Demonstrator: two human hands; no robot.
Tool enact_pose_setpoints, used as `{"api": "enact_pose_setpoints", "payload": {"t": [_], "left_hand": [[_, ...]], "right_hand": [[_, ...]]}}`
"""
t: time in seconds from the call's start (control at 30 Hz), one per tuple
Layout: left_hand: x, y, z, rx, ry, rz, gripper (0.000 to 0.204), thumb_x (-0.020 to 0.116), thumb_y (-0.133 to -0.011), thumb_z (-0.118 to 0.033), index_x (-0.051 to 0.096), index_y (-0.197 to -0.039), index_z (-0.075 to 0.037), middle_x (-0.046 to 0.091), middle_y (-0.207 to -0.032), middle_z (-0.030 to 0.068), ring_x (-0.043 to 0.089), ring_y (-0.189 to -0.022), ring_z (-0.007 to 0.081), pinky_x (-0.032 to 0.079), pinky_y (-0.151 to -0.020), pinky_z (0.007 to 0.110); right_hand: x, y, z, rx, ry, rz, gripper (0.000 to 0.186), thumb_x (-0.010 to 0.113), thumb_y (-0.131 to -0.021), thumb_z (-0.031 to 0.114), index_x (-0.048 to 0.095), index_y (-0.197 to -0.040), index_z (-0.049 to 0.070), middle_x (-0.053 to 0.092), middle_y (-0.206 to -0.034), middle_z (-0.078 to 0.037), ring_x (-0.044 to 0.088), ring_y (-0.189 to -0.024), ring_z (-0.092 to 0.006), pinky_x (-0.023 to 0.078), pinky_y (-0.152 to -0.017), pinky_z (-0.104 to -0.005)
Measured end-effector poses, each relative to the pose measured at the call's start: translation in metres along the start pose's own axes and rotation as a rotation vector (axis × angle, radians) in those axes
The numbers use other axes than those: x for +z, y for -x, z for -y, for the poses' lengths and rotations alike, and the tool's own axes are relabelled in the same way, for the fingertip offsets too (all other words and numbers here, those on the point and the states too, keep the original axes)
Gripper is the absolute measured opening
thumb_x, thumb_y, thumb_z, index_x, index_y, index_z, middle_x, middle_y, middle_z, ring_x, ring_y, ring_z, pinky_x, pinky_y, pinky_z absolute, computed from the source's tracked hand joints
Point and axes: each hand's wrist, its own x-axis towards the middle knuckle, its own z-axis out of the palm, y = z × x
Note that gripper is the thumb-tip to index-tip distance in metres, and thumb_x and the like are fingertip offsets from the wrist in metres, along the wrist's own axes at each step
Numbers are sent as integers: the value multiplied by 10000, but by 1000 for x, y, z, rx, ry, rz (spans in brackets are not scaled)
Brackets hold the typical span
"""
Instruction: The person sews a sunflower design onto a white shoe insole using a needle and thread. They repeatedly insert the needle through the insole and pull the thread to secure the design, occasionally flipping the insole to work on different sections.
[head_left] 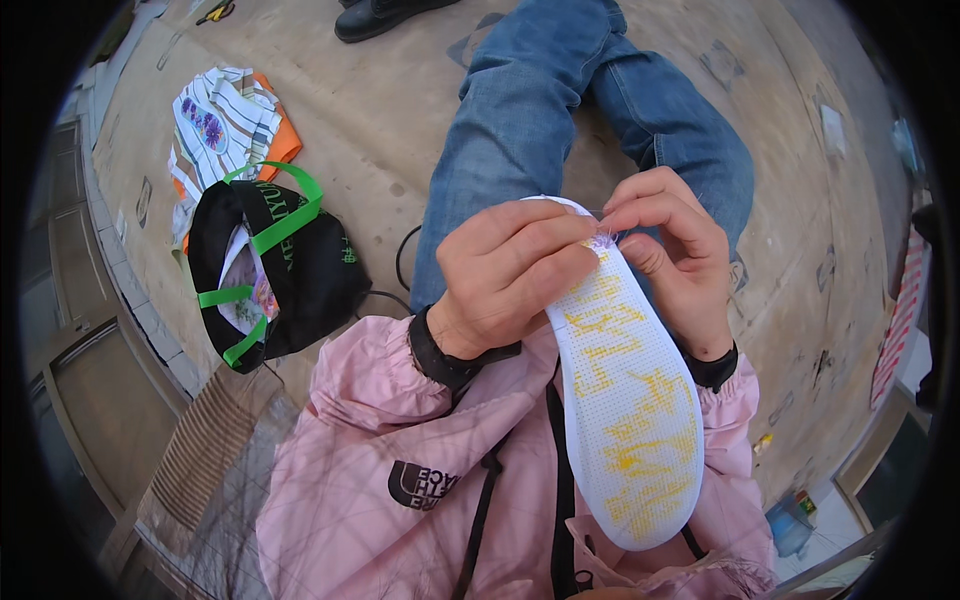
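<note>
Head view: your left hand (510, 275) grips the white insole (625, 400), right hand (672, 245) pinches thread at its toe; you seem mid-stitch, so pull gently

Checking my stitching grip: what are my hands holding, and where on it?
The left hand grips the white insole near its upper end; the right hand pinches at that same end, where the purple stitching sits.

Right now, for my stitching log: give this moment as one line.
left hand: grips white mesh insole with yellow stitching | right hand: pinches at insole's top edge | black bag with green straps: on floor, left
</note>
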Motion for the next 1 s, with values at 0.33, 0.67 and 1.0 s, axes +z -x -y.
{"api": "enact_pose_setpoints", "payload": {"t": [0.33, 0.67, 1.0], "left_hand": [[1, 0, 4, 52, 15, 33, 321, 767, -629, -164, 616, -895, -65, 701, -920, 95, 676, -822, 268, 560, -702, 336], [3, -2, 5, 72, 27, -12, 305, 706, -568, -168, 645, -855, -83, 679, -888, 61, 662, -803, 243, 560, -669, 323], [2, 1, -1, 32, 44, 33, 337, 816, -618, -146, 677, -923, -110, 640, -922, 58, 635, -839, 256, 559, -738, 348]], "right_hand": [[0, 1, -1, -100, 44, 65, 66, 617, -880, 55, 569, -886, 9, 542, -934, -93, 530, -827, -211, 434, -754, -294], [-4, -1, 8, -246, 398, -89, 66, 599, -863, -3, 539, -877, 21, 532, -897, -93, 511, -791, -232, 422, -694, -296], [0, 0, 9, -34, -27, -129, 160, 560, -948, 99, 616, -1057, -3, 565, -950, -57, 531, -816, -126, 438, -725, -249]]}}
